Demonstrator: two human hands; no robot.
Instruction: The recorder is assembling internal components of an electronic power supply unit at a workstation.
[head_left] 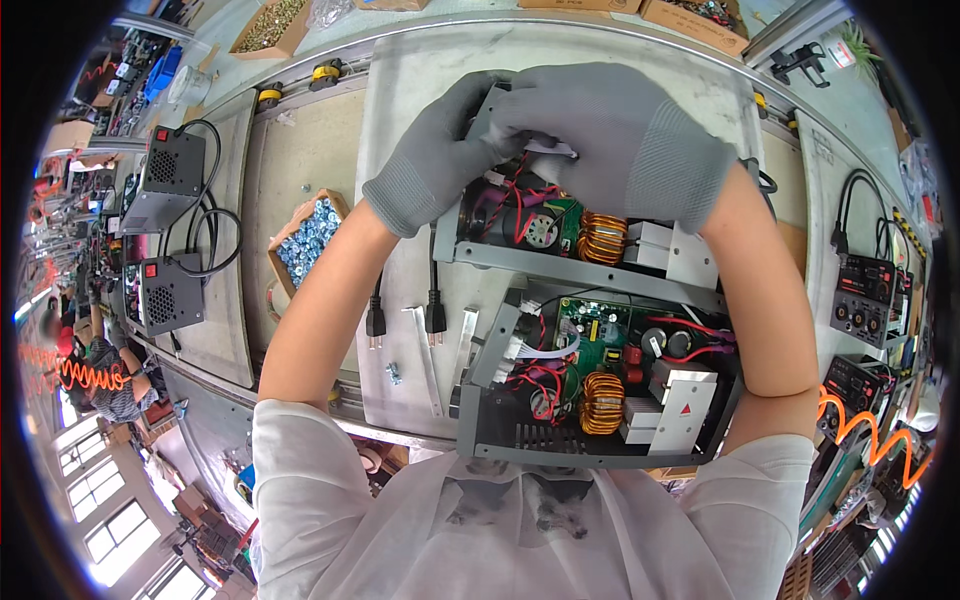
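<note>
Two open grey metal device housings lie one behind the other in front of me, the near housing (pixel 590 458) and the far housing (pixel 560 268). Each shows a circuit board, a copper-wound coil and red wires. At the far housing's left end, my left hand (pixel 435 155), in a grey glove, grips a dark grey panel (pixel 486 115) between thumb and fingers. My right hand (pixel 620 135), gloved too, reaches across against it with curled fingers. A small white piece (pixel 556 149) shows beneath them; what those fingertips hold is hidden. Red wires (pixel 522 200) run up toward both hands.
Left of the housings lie two power plugs (pixel 436 312), metal strips (pixel 425 360) and a few loose screws (pixel 393 374). A cardboard box of blue-silver screws (pixel 310 240) sits further left. Closed units (pixel 165 180) with cords stand beyond it. An orange coiled hose (pixel 870 425) hangs right.
</note>
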